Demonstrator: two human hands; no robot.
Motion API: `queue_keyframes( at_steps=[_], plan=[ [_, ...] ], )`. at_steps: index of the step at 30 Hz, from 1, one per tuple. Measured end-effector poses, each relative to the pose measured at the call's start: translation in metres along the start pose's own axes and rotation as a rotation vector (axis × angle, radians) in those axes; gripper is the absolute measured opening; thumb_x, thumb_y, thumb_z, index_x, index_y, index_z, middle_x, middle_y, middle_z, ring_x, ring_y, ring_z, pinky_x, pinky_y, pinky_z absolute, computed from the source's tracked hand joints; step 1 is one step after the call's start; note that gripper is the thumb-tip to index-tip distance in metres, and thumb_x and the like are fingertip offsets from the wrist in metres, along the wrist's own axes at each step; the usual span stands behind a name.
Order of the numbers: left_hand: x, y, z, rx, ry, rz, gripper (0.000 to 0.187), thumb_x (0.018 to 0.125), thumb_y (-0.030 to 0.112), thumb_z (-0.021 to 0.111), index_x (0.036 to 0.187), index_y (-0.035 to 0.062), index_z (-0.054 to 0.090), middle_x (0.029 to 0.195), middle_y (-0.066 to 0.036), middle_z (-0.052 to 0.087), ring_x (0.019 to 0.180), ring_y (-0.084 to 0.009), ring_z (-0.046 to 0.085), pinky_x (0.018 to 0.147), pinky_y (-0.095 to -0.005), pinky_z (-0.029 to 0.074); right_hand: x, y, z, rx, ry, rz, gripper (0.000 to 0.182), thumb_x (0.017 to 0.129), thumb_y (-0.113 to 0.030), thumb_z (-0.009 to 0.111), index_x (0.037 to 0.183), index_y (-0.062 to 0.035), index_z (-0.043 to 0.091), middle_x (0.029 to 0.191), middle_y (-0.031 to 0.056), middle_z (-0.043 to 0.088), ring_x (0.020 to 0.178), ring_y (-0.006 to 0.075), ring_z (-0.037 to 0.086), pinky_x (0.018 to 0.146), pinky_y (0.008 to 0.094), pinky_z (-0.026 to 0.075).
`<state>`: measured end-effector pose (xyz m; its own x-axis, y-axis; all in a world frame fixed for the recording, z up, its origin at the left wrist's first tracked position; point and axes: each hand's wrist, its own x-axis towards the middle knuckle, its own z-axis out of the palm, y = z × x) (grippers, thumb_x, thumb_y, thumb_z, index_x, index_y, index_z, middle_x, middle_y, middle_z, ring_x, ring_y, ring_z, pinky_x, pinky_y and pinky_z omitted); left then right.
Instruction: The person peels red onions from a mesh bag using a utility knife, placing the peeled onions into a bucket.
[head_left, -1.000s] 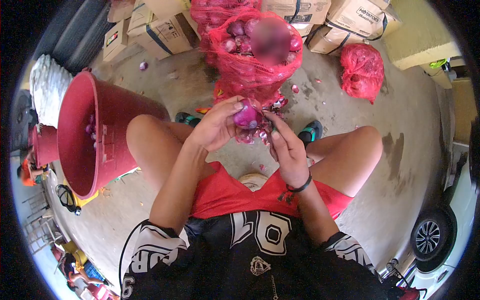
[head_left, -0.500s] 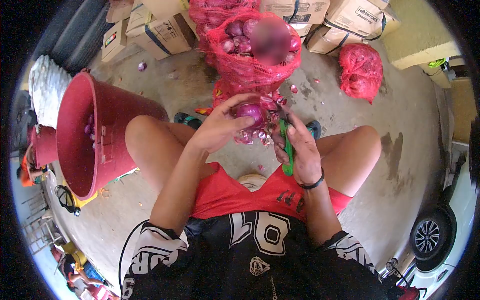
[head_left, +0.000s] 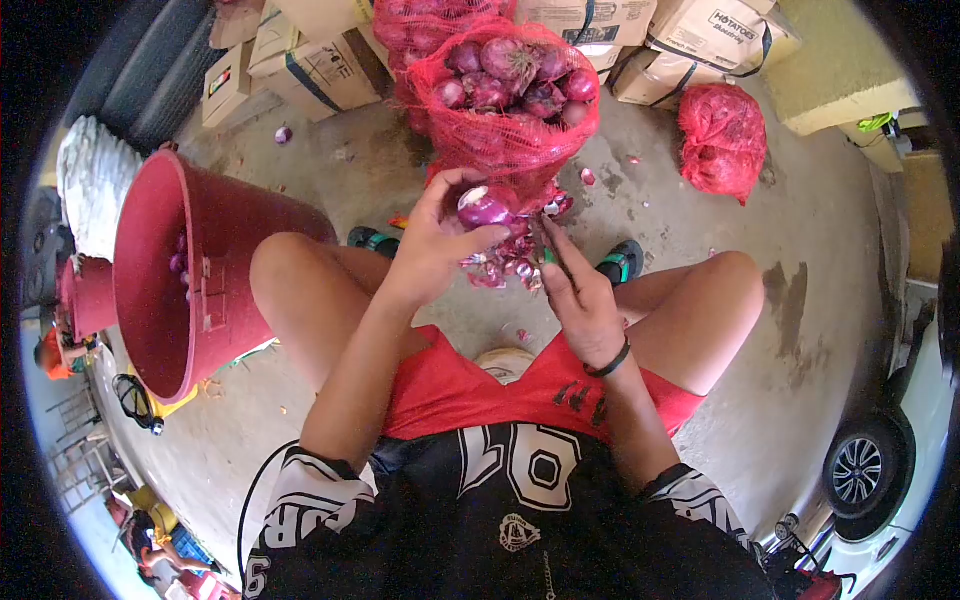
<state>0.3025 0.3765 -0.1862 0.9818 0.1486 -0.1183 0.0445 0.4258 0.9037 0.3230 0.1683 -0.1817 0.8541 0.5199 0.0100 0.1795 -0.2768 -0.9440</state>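
Observation:
A purple-red onion (head_left: 488,208) with a pale cut patch at its end sits in the fingers of my left hand (head_left: 432,248). My right hand (head_left: 583,305) is closed round a green-handled knife (head_left: 548,257); most of its handle is hidden by the fingers, and the thin blade is hard to make out. The knife stays a little to the right of the onion. Below both hands, papery onion skins (head_left: 490,272) lie in a heap on the floor. Just beyond stands an open red mesh sack (head_left: 500,150) filled with onions.
On the left a big red tub (head_left: 250,215) leans, with some onions inside. Cardboard boxes (head_left: 325,75) stand at the back. A tied red mesh bag (head_left: 722,145) lies at the right. A car wheel (head_left: 857,470) shows far right, and another person (head_left: 60,350) far left.
The onion has turned in my left hand, so its pale end now shows. My right hand has moved slightly left and tilted, covering more of the green handle.

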Motion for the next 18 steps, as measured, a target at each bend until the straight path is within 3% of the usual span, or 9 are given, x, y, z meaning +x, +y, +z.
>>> queue_keyframes(
  at_steps=[1, 2, 8, 12, 14, 17, 18],
  plan=[
    [0.0, 0.0, 0.0, 0.118, 0.01, 0.042, 0.057, 0.074, -0.005, 0.074, 0.124, 0.0034, 0.047, 0.118, -0.007, 0.053, 0.11, -0.0179, 0.055, 0.097, -0.033, 0.045, 0.001, -0.003, 0.003, -0.079, 0.009, -0.116, 0.05, 0.098, -0.021, 0.052, 0.14, 0.0011, 0.04, 0.124, 0.0261, 0.057, 0.112, 0.0321, 0.061, 0.096, 0.0361, 0.045],
    [0.0, -0.001, 0.0, 0.235, 0.019, 0.084, 0.057, 0.073, -0.004, 0.074, 0.123, 0.0033, 0.047, 0.117, -0.007, 0.052, 0.11, -0.0177, 0.055, 0.098, -0.0323, 0.044, 0.002, -0.009, 0.003, -0.064, -0.022, -0.128, 0.05, 0.097, -0.02, 0.051, 0.141, 0.0003, 0.04, 0.124, 0.0289, 0.055, 0.113, 0.039, 0.058, 0.096, 0.0394, 0.045],
    [-0.004, -0.001, 0.006, 0.639, 0.068, 0.227, 0.06, 0.064, 0.0, 0.074, 0.119, 0.0027, 0.051, 0.113, -0.01, 0.052, 0.109, -0.0214, 0.054, 0.098, -0.0322, 0.042, 0.005, -0.02, 0.01, -0.131, -0.013, -0.088, 0.051, 0.096, -0.018, 0.052, 0.142, -0.0014, 0.038, 0.123, 0.028, 0.056, 0.112, 0.0408, 0.057, 0.094, 0.0425, 0.046],
    [-0.004, 0.006, 0.009, 0.8, 0.039, 0.37, 0.059, 0.062, 0.003, 0.076, 0.116, 0.0026, 0.053, 0.113, -0.013, 0.052, 0.109, -0.0258, 0.053, 0.097, -0.0339, 0.041, 0.006, -0.02, 0.011, -0.126, -0.013, -0.089, 0.048, 0.095, -0.013, 0.051, 0.141, -0.0025, 0.042, 0.123, 0.0275, 0.056, 0.111, 0.0401, 0.058, 0.094, 0.0414, 0.046],
    [-0.004, 0.007, 0.009, 0.825, 0.025, 0.413, 0.059, 0.061, 0.004, 0.077, 0.115, 0.0025, 0.053, 0.113, -0.013, 0.052, 0.11, -0.0272, 0.052, 0.097, -0.0343, 0.041, 0.008, -0.015, 0.013, -0.161, 0.044, -0.193, 0.046, 0.095, -0.011, 0.051, 0.14, -0.0033, 0.044, 0.123, 0.0273, 0.057, 0.11, 0.0401, 0.058, 0.093, 0.0402, 0.047],
    [-0.003, 0.002, 0.008, 0.78, 0.034, 0.419, 0.059, 0.063, 0.003, 0.078, 0.116, 0.0028, 0.052, 0.115, -0.012, 0.051, 0.11, -0.0244, 0.052, 0.097, -0.0335, 0.041, 0.009, -0.015, 0.011, -0.087, 0.035, -0.155, 0.043, 0.097, -0.011, 0.05, 0.139, -0.0035, 0.046, 0.123, 0.0236, 0.059, 0.111, 0.035, 0.06, 0.094, 0.0384, 0.046],
    [-0.004, 0.001, 0.008, 0.712, 0.029, 0.376, 0.059, 0.064, 0.003, 0.078, 0.117, 0.0029, 0.051, 0.116, -0.011, 0.05, 0.11, -0.023, 0.052, 0.097, -0.0333, 0.041, 0.008, -0.014, 0.011, 0.0, 0.027, -0.071, 0.042, 0.098, -0.013, 0.049, 0.139, -0.0041, 0.045, 0.116, 0.0195, 0.061, 0.102, 0.0302, 0.061, 0.088, 0.0362, 0.047]
  ],
)
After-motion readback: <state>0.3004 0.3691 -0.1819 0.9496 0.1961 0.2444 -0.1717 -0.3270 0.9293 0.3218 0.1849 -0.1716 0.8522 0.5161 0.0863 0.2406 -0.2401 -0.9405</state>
